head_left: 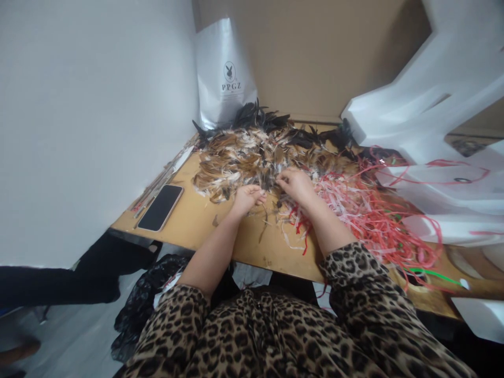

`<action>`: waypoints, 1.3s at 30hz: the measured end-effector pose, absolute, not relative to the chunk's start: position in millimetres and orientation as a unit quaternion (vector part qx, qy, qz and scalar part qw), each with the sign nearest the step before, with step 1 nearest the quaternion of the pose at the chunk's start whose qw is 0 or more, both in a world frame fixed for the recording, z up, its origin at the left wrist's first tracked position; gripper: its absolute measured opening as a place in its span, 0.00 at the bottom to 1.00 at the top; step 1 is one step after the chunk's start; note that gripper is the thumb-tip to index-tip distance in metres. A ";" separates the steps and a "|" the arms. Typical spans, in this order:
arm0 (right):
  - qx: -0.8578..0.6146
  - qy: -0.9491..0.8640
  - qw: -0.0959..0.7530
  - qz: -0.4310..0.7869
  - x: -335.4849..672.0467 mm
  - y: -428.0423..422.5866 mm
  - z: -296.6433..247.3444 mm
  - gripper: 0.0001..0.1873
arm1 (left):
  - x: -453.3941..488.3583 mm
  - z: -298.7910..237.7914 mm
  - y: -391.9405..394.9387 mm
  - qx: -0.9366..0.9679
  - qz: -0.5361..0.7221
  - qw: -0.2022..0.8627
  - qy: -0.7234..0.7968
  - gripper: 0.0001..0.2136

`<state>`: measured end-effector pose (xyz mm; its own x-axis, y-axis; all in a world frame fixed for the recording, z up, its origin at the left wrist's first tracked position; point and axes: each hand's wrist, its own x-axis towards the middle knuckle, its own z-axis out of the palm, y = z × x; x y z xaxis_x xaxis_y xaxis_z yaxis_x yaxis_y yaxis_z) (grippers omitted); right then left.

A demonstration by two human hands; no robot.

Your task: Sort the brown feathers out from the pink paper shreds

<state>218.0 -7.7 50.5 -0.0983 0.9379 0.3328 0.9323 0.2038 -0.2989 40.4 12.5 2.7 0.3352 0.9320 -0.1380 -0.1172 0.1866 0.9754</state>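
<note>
On the wooden table a heap of brown, white and black feathers (232, 152) spreads out beyond my hands. My left hand (248, 198) is at the heap's near edge, thumb and fingers pinched together; a thin brown feather (264, 223) trails down from the fingertips. Close to its right, my right hand (297, 185) is also closed in a pinch, its fingertips against dark feathers. What lies between those fingertips is too small to make out. Under my right forearm and beside it lies a tangle of red, pink and white ribbons (354, 205).
A phone (160, 208) lies at the left of the table (192, 223), near some thin sticks (157, 181). A silver-white bag (224, 79) stands behind the feathers. White plastic shapes (401, 121) rise at the right. A green strip (437, 275) lies at the right front. Below hangs a black plastic bag (142, 304).
</note>
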 end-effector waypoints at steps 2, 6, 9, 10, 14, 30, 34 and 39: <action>-0.663 -0.707 0.245 0.003 225.2 -4.1 45.5 0.11 | 38.6 5.2 13.0 0.475 0.414 0.658 0.412 0.09; -0.704 -0.676 0.216 0.030 227.8 0.0 34.3 0.11 | 36.5 8.4 13.9 0.447 0.431 0.669 0.409 0.10; -0.704 -0.685 0.183 0.043 219.8 -1.2 28.4 0.11 | 36.9 8.5 14.3 0.438 0.436 0.672 0.408 0.09; -0.701 -0.691 0.172 0.040 216.6 -2.1 27.2 0.11 | 37.2 8.3 14.4 0.437 0.437 0.673 0.408 0.09; -0.713 -0.687 0.139 0.033 211.0 -3.4 24.9 0.11 | 37.5 6.7 14.8 0.436 0.439 0.675 0.401 0.09; -0.513 -0.477 0.471 0.535 196.6 -5.1 37.8 0.17 | 35.0 -1.1 17.5 0.402 0.423 0.739 0.337 0.09; -0.539 -0.520 0.470 0.466 189.3 -6.0 30.3 0.17 | 35.7 -0.1 17.0 0.404 0.413 0.744 0.336 0.08; -0.540 -0.580 0.464 0.396 189.6 -1.5 21.2 0.14 | 36.2 -1.8 18.2 0.398 0.416 0.741 0.345 0.08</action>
<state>189.6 -1.5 21.2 0.0132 0.9937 0.1111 0.2597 0.1039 -0.9601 36.2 18.2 -1.8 0.4152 0.8917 -0.1803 -0.3412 0.3363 0.8778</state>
